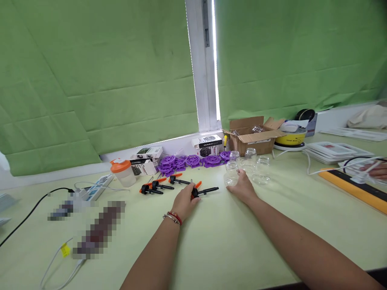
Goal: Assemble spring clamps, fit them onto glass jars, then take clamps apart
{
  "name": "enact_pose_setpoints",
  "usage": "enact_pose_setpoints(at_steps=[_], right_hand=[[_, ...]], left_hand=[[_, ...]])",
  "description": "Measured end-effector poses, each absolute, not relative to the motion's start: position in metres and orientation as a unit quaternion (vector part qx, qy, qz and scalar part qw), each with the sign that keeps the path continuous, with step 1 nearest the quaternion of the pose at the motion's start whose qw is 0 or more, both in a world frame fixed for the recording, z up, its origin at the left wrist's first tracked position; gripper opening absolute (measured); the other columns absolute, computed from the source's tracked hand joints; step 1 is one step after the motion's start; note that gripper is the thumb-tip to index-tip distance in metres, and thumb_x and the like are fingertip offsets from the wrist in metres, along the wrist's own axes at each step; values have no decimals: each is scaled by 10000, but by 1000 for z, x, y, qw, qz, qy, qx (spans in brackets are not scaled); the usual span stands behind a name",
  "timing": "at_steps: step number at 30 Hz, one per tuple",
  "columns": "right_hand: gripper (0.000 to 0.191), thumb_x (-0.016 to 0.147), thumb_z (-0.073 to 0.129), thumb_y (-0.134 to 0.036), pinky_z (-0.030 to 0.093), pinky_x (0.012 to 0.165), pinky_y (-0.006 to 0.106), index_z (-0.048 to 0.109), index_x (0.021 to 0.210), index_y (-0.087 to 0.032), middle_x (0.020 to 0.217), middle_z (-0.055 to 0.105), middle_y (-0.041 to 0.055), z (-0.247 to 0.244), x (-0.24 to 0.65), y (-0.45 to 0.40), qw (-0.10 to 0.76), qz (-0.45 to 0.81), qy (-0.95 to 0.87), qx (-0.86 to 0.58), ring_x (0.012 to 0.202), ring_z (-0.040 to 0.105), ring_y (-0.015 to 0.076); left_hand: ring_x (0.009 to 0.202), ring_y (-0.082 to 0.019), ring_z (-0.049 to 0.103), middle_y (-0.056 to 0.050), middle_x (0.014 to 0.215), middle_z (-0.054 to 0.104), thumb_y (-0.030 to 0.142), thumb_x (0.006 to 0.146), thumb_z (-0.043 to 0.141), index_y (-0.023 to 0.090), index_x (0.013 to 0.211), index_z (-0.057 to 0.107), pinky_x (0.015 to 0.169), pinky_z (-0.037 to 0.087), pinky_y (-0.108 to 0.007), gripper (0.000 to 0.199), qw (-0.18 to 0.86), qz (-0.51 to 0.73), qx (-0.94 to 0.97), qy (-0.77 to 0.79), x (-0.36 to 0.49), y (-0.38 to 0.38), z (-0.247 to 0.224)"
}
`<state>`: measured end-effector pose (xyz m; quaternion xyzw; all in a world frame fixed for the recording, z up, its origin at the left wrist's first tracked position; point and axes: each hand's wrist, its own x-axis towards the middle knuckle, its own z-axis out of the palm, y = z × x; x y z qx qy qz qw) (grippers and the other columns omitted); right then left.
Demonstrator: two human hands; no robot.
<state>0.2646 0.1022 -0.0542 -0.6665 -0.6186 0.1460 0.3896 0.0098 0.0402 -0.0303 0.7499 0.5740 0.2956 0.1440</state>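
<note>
My left hand point(185, 201) is closed around a black nozzle fitting point(208, 190) with an orange lever, its black tube pointing right. Several similar black fittings point(155, 185) with orange levers lie to the left, just beyond that hand. My right hand point(243, 187) has its thumb and fingers around the lower part of a clear jar point(231, 171) with a threaded neck, which stands upright on the table. Other clear jars point(261, 167) stand close behind and to the right of it. The fingers' far side is partly hidden by the hand.
Purple spoked discs point(192, 161) lie along the back near small boxes point(207, 147). An open cardboard box point(252, 139) stands back right, beside a yellow tub point(290, 137). An orange-lidded cup point(123, 173) and power strip point(98, 188) are left. Another person's hand point(376, 169) shows far right.
</note>
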Motion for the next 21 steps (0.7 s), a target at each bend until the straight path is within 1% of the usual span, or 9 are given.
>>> enact_pose_setpoints(at_steps=[2, 4, 7, 11, 15, 18, 21], right_hand=[[785, 558, 684, -347, 406, 897, 322, 325, 1230, -158, 1236, 479, 141, -51, 264, 101, 406, 149, -615, -659, 1129, 477, 282], [785, 540, 702, -382, 401, 909, 334, 351, 1207, -162, 1224, 482, 131, -45, 264, 99, 422, 148, -614, -650, 1128, 472, 283], [787, 515, 719, -441, 399, 922, 369, 384, 1181, -188, 1204, 483, 108, -37, 266, 94, 443, 146, -618, -634, 1114, 477, 279], [736, 538, 712, -453, 413, 911, 393, 401, 1169, -238, 1209, 463, 85, -34, 272, 91, 471, 159, -623, -603, 1115, 478, 263], [682, 597, 678, -350, 440, 882, 390, 381, 1207, -289, 1234, 436, 58, -35, 277, 92, 482, 185, -647, -561, 1094, 493, 246], [645, 621, 621, -212, 450, 880, 364, 401, 1218, -316, 1281, 397, 41, -32, 276, 88, 454, 172, -712, -508, 1102, 491, 230], [656, 614, 566, -113, 443, 896, 359, 425, 1223, -313, 1337, 345, 46, -29, 270, 82, 417, 129, -769, -466, 1142, 467, 235]], left_hand=[[1078, -249, 504, -104, 1229, 501, 289, 717, 621, 231, 1276, 444, 916, 382, -345, 589, 163, 310, 751, 560, 9, 42, -33], [1074, -232, 504, -102, 1265, 447, 275, 702, 634, 231, 1247, 482, 929, 382, -332, 567, 184, 308, 750, 556, 9, 43, -35], [1038, -218, 516, -90, 1209, 478, 233, 686, 637, 222, 1171, 545, 935, 379, -334, 493, 212, 309, 751, 544, 9, 45, -36], [1063, -214, 496, -78, 1137, 542, 180, 711, 591, 206, 1184, 505, 955, 356, -352, 482, 252, 379, 717, 528, 7, 46, -32], [953, -179, 544, -52, 1046, 563, 187, 722, 588, 215, 1149, 455, 891, 407, -347, 448, 345, 456, 653, 496, -1, 39, -20], [950, -167, 572, -36, 1042, 542, 176, 707, 609, 240, 1117, 422, 883, 417, -335, 455, 420, 493, 613, 452, -12, 30, -13], [919, -163, 597, -23, 1013, 528, 192, 686, 644, 250, 1082, 423, 881, 421, -343, 457, 442, 511, 582, 453, -23, 23, -12]])
